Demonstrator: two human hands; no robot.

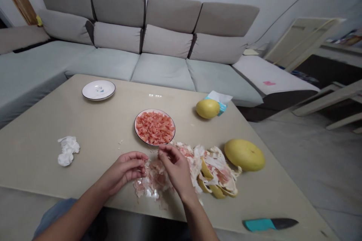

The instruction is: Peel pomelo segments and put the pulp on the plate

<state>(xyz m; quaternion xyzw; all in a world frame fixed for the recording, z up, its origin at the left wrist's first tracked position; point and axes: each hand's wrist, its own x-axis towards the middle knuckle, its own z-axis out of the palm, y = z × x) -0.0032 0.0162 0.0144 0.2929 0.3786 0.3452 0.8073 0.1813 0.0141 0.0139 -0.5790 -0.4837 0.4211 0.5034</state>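
Both hands hover over thin pink-white pomelo membrane scraps (158,177) near the table's front edge. My left hand (124,171) has its thumb pressed toward its curled fingers; whatever is between them is too small to make out. My right hand (178,171) is in a pinch just in front of the plate, and its fingertips hide what they hold, if anything. Beyond them stands a dark-rimmed plate (137,134) heaped with pink pomelo pieces (155,126). Beside my right hand lies a pile of pomelo peel (216,175) with white pith and membranes.
Two whole yellow pomelos, a large one (244,154) and a smaller one (207,109), sit to the right, the smaller against a tissue pack (222,101). A teal-handled knife (270,224) lies front right. Left are crumpled tissue (68,150) and a white plate (98,89).
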